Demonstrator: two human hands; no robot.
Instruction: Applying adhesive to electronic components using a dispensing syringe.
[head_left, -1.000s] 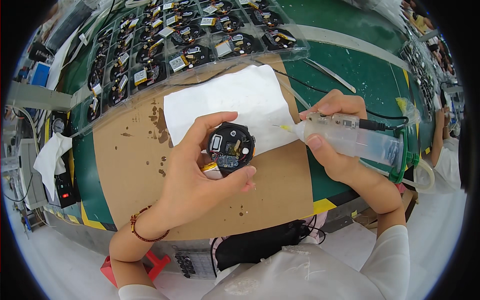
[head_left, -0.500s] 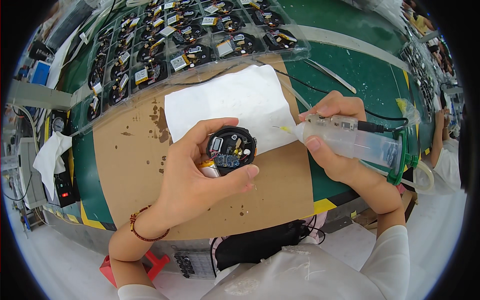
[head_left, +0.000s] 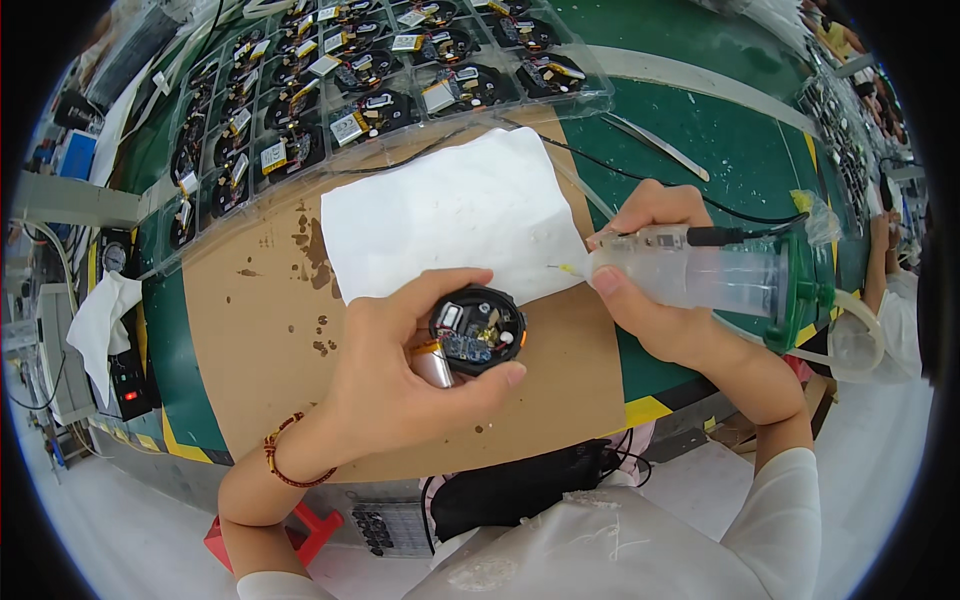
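Observation:
My left hand (head_left: 400,360) grips a round black device housing (head_left: 478,328) between thumb and fingers, its open side facing up. Inside it show a small blue circuit board and wires; a silver battery (head_left: 434,365) with a yellow edge sticks out beside my palm. Closed round a clear dispensing syringe (head_left: 700,275) is my right hand (head_left: 650,270). The syringe has a green cap at its rear and a thin yellow-hubbed needle (head_left: 566,268) pointing left, apart from the housing. White paper (head_left: 450,215) lies beyond both hands.
A clear plastic tray (head_left: 590,100) holding many similar housings with batteries spans the back left. Metal tweezers (head_left: 655,145) lie at the back right, near a black cable (head_left: 640,178). Stained brown cardboard (head_left: 250,350) covers the green bench. A white cloth (head_left: 102,325) hangs on equipment at left.
My left hand has brought the housing slightly nearer to me and to the right. The syringe has turned closer to level, its green rear end shifting up and toward me.

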